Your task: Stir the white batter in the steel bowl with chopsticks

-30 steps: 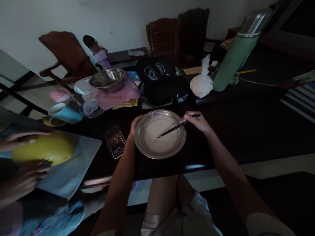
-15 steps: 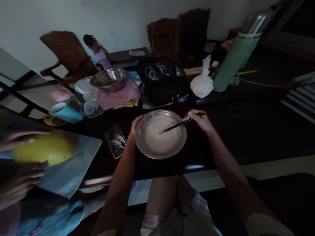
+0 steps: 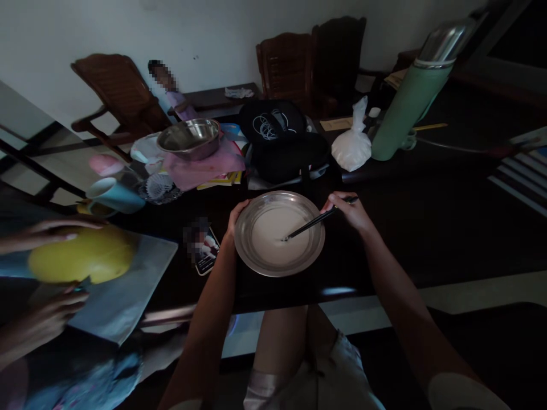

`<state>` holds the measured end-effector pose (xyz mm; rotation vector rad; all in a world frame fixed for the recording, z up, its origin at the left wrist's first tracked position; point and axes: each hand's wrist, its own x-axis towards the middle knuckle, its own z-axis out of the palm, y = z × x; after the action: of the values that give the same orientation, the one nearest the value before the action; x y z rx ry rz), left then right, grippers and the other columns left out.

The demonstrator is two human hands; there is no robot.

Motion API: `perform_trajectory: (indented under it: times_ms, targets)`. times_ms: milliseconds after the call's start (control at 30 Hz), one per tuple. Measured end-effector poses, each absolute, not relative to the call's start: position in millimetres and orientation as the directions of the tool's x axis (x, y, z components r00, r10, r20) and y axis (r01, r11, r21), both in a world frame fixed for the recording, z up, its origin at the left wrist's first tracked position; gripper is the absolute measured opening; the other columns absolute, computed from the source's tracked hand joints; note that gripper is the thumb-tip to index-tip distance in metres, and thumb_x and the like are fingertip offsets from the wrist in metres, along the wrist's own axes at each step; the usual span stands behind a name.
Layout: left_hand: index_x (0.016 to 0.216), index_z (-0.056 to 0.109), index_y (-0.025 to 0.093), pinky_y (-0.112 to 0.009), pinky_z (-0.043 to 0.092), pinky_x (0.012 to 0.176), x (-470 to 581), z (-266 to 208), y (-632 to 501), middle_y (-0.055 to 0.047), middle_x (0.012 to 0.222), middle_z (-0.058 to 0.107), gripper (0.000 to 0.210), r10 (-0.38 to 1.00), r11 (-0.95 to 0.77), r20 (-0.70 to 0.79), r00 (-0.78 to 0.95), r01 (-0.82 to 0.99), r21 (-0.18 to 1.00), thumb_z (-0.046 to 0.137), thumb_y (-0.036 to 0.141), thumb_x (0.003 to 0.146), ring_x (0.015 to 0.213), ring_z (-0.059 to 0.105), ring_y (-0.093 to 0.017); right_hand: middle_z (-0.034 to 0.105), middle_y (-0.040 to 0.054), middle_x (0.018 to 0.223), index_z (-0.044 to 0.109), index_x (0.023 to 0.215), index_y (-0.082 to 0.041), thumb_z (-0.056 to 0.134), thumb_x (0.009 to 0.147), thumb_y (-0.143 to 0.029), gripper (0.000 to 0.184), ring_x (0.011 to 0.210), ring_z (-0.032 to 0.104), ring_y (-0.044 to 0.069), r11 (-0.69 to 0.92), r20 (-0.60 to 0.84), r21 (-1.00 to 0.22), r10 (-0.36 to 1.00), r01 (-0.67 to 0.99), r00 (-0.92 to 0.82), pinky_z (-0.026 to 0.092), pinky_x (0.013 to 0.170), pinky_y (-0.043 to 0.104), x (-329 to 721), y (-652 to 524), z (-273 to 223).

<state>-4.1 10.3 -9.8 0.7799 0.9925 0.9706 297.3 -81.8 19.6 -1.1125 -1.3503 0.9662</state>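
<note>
While the left hand grips the metal plate, the right hand clasping chopsticks has swept their tips rightward through the batter

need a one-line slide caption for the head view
Right hand holds dark chopsticks tip-down in pale batter in a steel plate, left hand gripping its rim.

Phone screen blurred; thermos top cut off.

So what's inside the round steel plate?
The round steel plate holds a pale whitish liquid, with dark chopsticks' tips dipped in. The plate's bottom under it is hidden.
</note>
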Motion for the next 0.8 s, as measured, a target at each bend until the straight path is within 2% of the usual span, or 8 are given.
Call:
perform_trajectory:
  times_ms: [133, 333, 500, 600, 700, 800]
  targets:
    - [0.082, 0.073, 0.023, -0.032, 0.052, 0.085, -3.8, -9.6, 8.2, 0.002, 0.075, 0.073, 0.016, 0.95, 0.306, -0.265, 0.165, -0.316, 0.898, 0.066, 0.036, 0.074, 0.098, 0.069, -0.026, 0.075, 0.0036, 0.07, 0.071, 0.066, -0.021, 0.066, 0.081, -0.058, 0.04, 0.075, 0.073, 0.021, 0.231, 0.223, -0.967, 0.972, 0.11, -0.075, 0.054, 0.075, 0.033, 292.8, -82.2, 20.3]
    - [0.081, 0.072, 0.021, -0.034, 0.052, 0.086, -4.4, -9.6, 4.0, -0.001, 0.079, 0.075, 0.02, 0.953, 0.295, -0.252, 0.169, -0.314, 0.903, 0.07, 0.039, 0.071, 0.098, 0.069, -0.027, 0.074, 0.0027, 0.066, 0.069, 0.062, -0.022, 0.064, 0.083, -0.057, 0.041, 0.069, 0.071, 0.02, 0.236, 0.241, -0.967, 0.969, 0.096, 0.05, 0.054, 0.075, 0.034, 299.7, -81.1, 17.8]
    - [0.078, 0.072, 0.022, -0.032, 0.052, 0.086, -5.3, -11.6, 4.5, 0.0, 0.08, 0.075, 0.015, 0.969, 0.241, -0.21, 0.129, -0.319, 0.917, 0.069, 0.036, 0.073, 0.1, 0.068, -0.026, 0.075, 0.0036, 0.071, 0.071, 0.066, -0.021, 0.065, 0.082, -0.057, 0.04, 0.074, 0.072, 0.02, 0.242, 0.236, -0.963, 0.969, 0.115, -0.069, 0.053, 0.076, 0.033, 295.4, -82.5, 19.6]
    - [0.081, 0.073, 0.022, -0.032, 0.053, 0.084, -5.9, -12.6, 5.8, 0.0, 0.078, 0.075, 0.017, 0.959, 0.269, -0.222, 0.176, -0.321, 0.908, 0.068, 0.036, 0.074, 0.095, 0.069, -0.025, 0.076, 0.0034, 0.072, 0.072, 0.067, -0.021, 0.067, 0.081, -0.056, 0.038, 0.076, 0.072, 0.02, 0.245, 0.243, -0.963, 0.97, 0.11, -0.033, 0.053, 0.078, 0.032, 294.5, -81.6, 20.1]
    - [0.081, 0.073, 0.021, -0.031, 0.053, 0.083, -6.0, -12.2, 6.0, 0.002, 0.076, 0.074, 0.015, 0.961, 0.265, -0.222, 0.166, -0.322, 0.909, 0.067, 0.033, 0.075, 0.09, 0.07, -0.022, 0.074, 0.0023, 0.067, 0.07, 0.064, -0.021, 0.065, 0.083, -0.055, 0.039, 0.069, 0.071, 0.018, 0.249, 0.253, -0.965, 0.966, 0.079, 0.046, 0.053, 0.075, 0.032, 296.9, -81.6, 19.9]
    - [0.076, 0.073, 0.022, -0.032, 0.053, 0.083, -5.4, -10.7, 5.4, 0.001, 0.073, 0.073, 0.014, 0.957, 0.281, -0.241, 0.16, -0.316, 0.906, 0.065, 0.033, 0.076, 0.091, 0.07, -0.023, 0.074, 0.0025, 0.066, 0.069, 0.062, -0.021, 0.064, 0.083, -0.056, 0.041, 0.067, 0.071, 0.018, 0.242, 0.242, -0.967, 0.97, 0.08, -0.006, 0.053, 0.073, 0.032, 296.4, -82.5, 20.6]
